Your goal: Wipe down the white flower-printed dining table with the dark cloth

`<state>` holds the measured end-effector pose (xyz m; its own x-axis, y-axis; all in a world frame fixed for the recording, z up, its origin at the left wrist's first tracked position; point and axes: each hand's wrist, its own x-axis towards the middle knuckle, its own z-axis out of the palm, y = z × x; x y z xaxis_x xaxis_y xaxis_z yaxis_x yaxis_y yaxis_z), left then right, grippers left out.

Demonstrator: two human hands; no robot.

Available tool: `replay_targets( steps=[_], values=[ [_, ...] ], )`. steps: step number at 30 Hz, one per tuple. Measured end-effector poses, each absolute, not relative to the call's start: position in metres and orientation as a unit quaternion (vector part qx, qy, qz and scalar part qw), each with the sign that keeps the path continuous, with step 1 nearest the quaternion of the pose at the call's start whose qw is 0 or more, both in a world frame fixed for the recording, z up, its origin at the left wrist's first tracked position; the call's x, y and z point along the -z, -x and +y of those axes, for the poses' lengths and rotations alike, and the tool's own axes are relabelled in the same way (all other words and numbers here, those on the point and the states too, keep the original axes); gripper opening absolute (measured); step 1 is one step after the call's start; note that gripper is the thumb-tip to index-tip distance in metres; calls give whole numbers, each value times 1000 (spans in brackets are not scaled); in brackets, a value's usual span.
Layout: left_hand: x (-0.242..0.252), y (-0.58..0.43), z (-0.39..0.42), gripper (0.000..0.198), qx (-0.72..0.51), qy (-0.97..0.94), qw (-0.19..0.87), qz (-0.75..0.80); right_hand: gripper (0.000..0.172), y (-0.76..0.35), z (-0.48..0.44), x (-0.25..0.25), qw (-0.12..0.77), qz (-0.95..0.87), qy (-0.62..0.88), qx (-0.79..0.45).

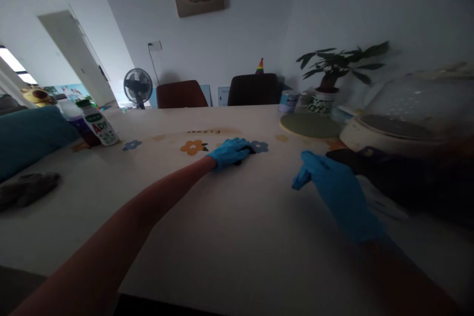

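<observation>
One dark cloth point(252, 149) lies beneath the left hand point(228, 152), gripped by its curled fingers against the table point(229, 222); to its right, the right hand point(329, 182) is partly open, holding nothing visible.

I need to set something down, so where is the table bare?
Bare patches: the table between the left forearm and right hand, and between that forearm and the grey bundle. The far right is crowded with the green mat, plant pot, can and domed vessel.
</observation>
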<state>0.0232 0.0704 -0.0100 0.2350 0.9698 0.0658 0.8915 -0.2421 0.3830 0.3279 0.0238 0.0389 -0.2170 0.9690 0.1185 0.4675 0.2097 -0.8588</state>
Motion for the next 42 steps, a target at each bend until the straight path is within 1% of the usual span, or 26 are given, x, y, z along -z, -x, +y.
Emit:
replay_targets(
  steps=[3, 10, 13, 17, 22, 27, 32, 37, 42],
  values=[
    [14, -58, 89, 54, -148, -796, 131, 572, 65, -329, 26, -35, 367, -675, 531, -358],
    [20, -110, 111, 48, -129, -810, 90, 565, 63, -329, 25, -33, 370, -674, 533, -355],
    [20, -108, 109, 48, -119, -835, 80, 531, 62, -328, 26, -33, 371, -667, 539, -356],
    [18, -91, 93, 45, -130, -859, 92, 487, 64, -327, 27, -32, 366, -661, 540, -371],
    [13, -57, 46, 41, -151, -863, 141, 461, 65, -328, 24, -35, 357, -665, 551, -356],
    [8, -10, -9, 40, -136, -827, 146, 526, 62, -327, 21, -38, 347, -671, 548, -359],
    [2, 43, -41, 46, -130, -765, 158, 610, 61, -326, 20, -39, 346, -680, 532, -367],
    [3, 102, -58, 48, -145, -685, 118, 704, 65, -324, 21, -38, 343, -662, 563, -357],
    [2, 153, -62, 41, -130, -528, 64, 837, 64, -325, 26, -34, 339, -661, 570, -352]
  ],
)
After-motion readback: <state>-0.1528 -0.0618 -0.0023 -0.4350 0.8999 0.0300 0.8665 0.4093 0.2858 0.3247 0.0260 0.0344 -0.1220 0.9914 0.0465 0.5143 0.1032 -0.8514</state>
